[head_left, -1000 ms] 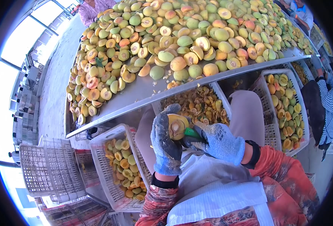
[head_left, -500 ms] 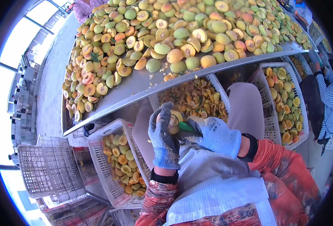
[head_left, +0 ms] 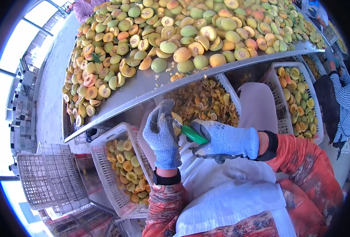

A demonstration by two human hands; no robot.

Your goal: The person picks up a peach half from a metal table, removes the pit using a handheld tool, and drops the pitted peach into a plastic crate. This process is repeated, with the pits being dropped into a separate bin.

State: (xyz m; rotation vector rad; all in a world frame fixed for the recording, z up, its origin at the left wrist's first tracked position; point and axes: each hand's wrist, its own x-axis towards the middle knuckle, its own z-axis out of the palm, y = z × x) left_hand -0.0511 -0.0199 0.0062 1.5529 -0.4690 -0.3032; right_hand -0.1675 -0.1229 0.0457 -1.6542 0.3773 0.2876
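My left hand [head_left: 162,136], in a blue and grey work glove, is closed round an apricot [head_left: 176,121]. Most of the fruit is hidden behind the fingers, with a yellow part showing on the right. In my right hand [head_left: 226,140], gloved the same way, is a green-handled knife [head_left: 194,135]. Its handle points up and left, and the short blade meets the fruit at the left fingers. Both hands are over my lap, in front of the metal table edge. Below that edge sits a crate of apricot scraps [head_left: 200,100], just beyond my hands.
Halved and whole apricots [head_left: 187,31] are heaped on the metal table [head_left: 133,91]. Crates of apricot halves stand at my left [head_left: 121,211] and right [head_left: 276,71]. Stacked crates [head_left: 50,173] are farther left. Other people work around the table, one in a checked sleeve [head_left: 341,106].
Both hands have come slightly apart, the left moving left and the right moving right and down. More of the green handle shows, and less of the apricot. The view has shifted slightly.
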